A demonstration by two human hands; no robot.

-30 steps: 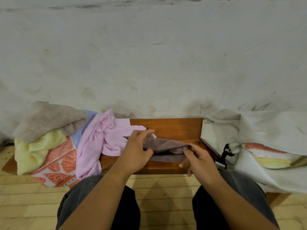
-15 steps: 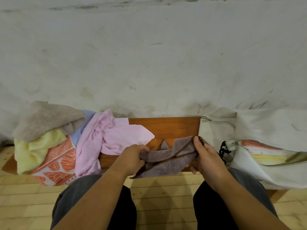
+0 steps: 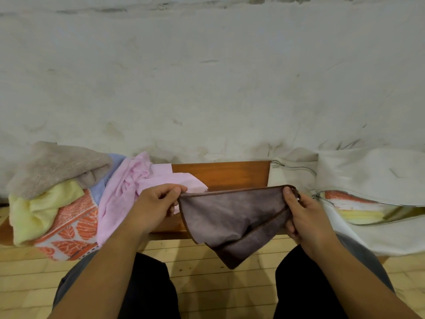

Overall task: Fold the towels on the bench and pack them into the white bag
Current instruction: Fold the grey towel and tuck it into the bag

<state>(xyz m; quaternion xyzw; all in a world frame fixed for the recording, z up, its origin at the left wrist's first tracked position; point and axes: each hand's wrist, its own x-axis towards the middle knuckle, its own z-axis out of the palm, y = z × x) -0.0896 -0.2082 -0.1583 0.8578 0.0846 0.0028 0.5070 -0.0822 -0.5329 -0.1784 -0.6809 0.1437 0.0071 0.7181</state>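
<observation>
Both forearms are bare, and the person wears dark grey trousers over both knees.

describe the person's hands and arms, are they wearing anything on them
The left hand and right hand are bare: no gloves, rings or watch in view. Both forearms are bare too, with no sleeve showing as far as the picture's lower edge. Below them the legs are in dark trousers.

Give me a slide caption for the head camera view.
Both hands, left and right, hold a brown towel stretched above the bench.
</observation>
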